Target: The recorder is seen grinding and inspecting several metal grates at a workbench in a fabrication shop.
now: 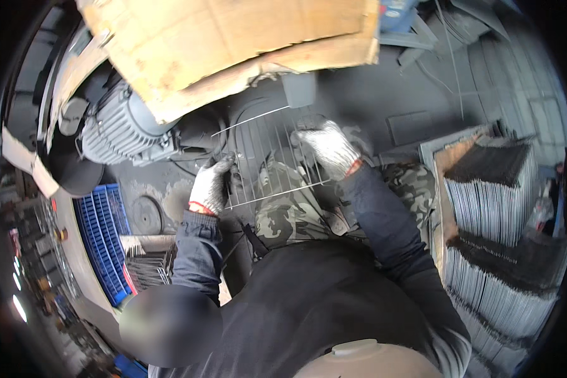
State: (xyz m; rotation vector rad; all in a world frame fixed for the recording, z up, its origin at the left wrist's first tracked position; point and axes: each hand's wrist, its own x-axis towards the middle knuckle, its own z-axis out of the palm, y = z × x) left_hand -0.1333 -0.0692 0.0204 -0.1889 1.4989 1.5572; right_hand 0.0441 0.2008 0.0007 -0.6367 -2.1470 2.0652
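A thin metal wire rack (272,148) with many parallel bars is held above my lap, its far edge slanting up to the right. My left hand (211,184), in a white knit glove with a red cuff band, is closed on the rack's left side. On the opposite side, my right hand (329,149), gloved the same way, has its fingers curled at the rack's right edge. The glove fingers look darkened with dirt. My legs in camouflage trousers (290,214) show through the bars.
A cardboard sheet (246,44) covers the far side. A grey ribbed motor (123,129) sits at far left, with a blue plastic crate (101,233) nearer. To my right stand stacks of flat metal wire pieces (488,195) beside cardboard. Another person's head is blurred at lower left.
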